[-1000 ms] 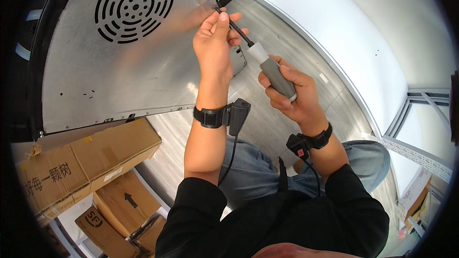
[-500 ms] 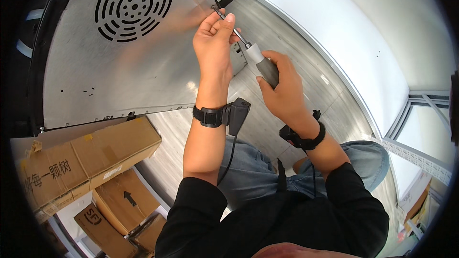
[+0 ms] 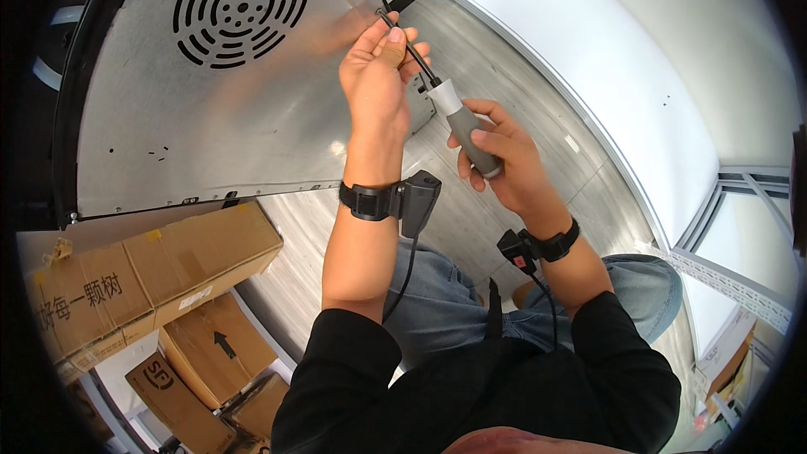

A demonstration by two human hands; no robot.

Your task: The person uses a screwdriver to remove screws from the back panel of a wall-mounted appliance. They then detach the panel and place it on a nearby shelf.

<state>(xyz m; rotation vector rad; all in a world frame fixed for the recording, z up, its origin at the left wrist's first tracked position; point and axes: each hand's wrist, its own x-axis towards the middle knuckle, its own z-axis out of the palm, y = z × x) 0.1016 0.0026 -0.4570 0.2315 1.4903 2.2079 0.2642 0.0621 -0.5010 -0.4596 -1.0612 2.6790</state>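
A screwdriver (image 3: 470,136) with a grey and white handle and a long thin shaft slants up and to the left. Round its handle my right hand (image 3: 513,160) is closed, the thumb lying across the top. My left hand (image 3: 378,63) pinches the shaft close to the tip. That tip meets the right edge of a large silver metal panel (image 3: 269,130); whether it sits in a screw is too small to tell. A round slotted vent (image 3: 243,7) is cut into the panel's upper part.
Cardboard boxes (image 3: 181,265) are stacked at the lower left, below the panel. A long white shelf (image 3: 572,59) with a metal frame curves along the right. Each wrist wears a strapped black device (image 3: 419,204) with a cable. Wood-look floor (image 3: 538,118) lies beneath my hands.
My right hand has turned and shifted its grip on the handle, so more of the handle shows. The left hand keeps its pinch near the tip, its fingers slightly moved.
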